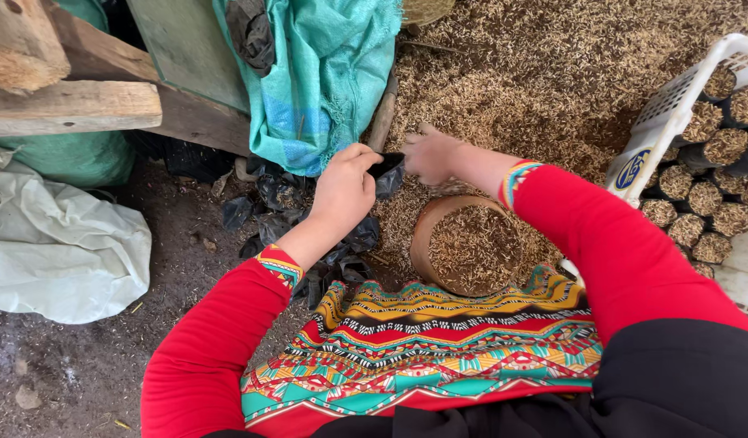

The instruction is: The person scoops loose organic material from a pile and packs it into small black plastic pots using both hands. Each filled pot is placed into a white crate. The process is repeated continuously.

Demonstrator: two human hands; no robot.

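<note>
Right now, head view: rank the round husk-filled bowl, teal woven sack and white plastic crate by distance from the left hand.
1. Round husk-filled bowl, just below and right of the left hand.
2. Teal woven sack, above it.
3. White plastic crate, far right.

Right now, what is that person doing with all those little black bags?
A person in red sleeves holds a small black bag open with the left hand and right hand, above a round container of rice husks. Empty bags lie on the ground at left. Filled ones stand in a white crate at right.

A rural nursery shed: heaped rice husks, dirt floor, crate of filled seedling bags.
</note>
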